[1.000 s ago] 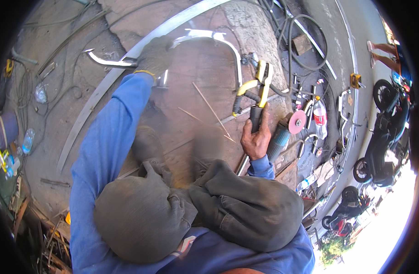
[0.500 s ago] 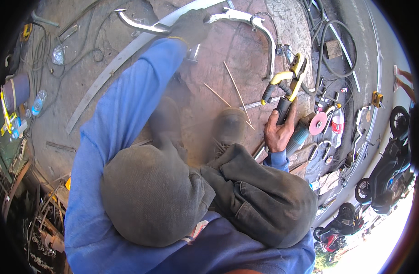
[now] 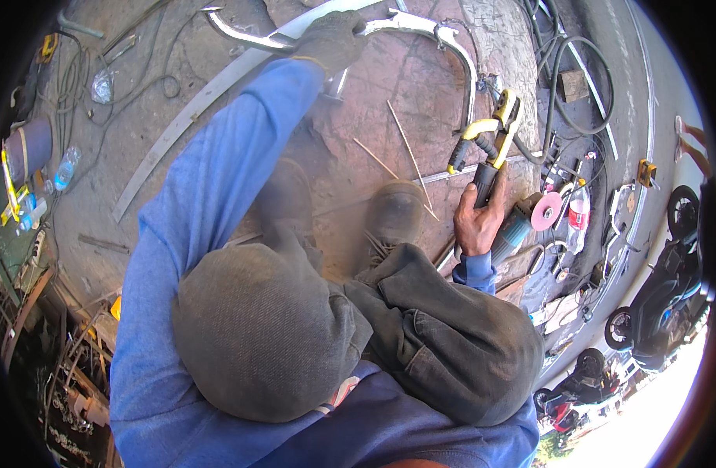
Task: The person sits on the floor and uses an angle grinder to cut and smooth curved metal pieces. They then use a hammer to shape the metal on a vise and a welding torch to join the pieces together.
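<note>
At the far side of the ground, my left hand [image 3: 330, 43], in a dark glove, is closed round a shiny bent metal tube [image 3: 456, 48]. The tube sticks out on both sides of the glove and curves down on the right. My bare right hand [image 3: 479, 226] grips the black handle of a welding electrode holder [image 3: 508, 109] with yellow jaws and lever. No rod can be made out in its jaws. An angle grinder [image 3: 514, 232] with a pink disc lies just right of that hand. Two thin rods [image 3: 409, 144] lie between my boots and the tube.
A long flat metal strip [image 3: 167, 144] crosses the ground at left. Black cables [image 3: 557, 78], a red-labelled bottle [image 3: 578, 214] and scattered tools lie at right. Bottles [image 3: 65, 168] and scrap lie at far left. Motorcycles [image 3: 662, 304] and a person's legs [image 3: 692, 140] are at the right edge.
Both hands keep their holds. The view has shifted slightly, and the tube and electrode holder sit almost where they were.
</note>
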Demonstrator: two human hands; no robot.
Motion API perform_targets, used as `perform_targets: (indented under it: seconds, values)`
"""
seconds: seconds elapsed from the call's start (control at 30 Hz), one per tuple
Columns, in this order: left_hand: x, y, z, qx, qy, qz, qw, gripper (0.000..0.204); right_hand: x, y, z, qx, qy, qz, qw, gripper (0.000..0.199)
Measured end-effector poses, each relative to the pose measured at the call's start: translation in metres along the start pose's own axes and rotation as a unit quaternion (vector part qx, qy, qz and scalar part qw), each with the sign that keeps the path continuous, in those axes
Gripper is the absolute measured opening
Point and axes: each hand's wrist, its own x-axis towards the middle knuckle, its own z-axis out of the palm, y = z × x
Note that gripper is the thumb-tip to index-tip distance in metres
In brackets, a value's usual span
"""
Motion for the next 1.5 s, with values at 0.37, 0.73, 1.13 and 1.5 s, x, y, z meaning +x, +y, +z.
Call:
perform_targets:
  seconds: [0.37, 0.73, 1.13, 1.5]
  values:
    - [-0.0005, -0.0040, 0.0016, -0.007, 0.013, 0.016, 1.000, 0.035, 0.0018, 0.0023, 0.0021, -0.006, 0.010, -0.008, 1.000, 0.064]
    - [-0.0009, -0.0034, 0.0017, 0.001, 0.018, 0.019, 1.000, 0.036, 0.0038, -0.0028, 0.0000, 0.019, 0.011, 0.013, 1.000, 0.064]
    - [-0.0006, -0.0017, -0.0001, 0.027, 0.008, 0.020, 0.999, 0.038, 0.0036, -0.0002, 0.0002, 0.035, 0.008, 0.037, 0.999, 0.064]
    - [0.0006, -0.0052, 0.0032, 0.021, 0.041, 0.053, 0.998, 0.036, 0.0050, -0.0023, -0.0005, 0.023, 0.039, 0.003, 0.999, 0.064]
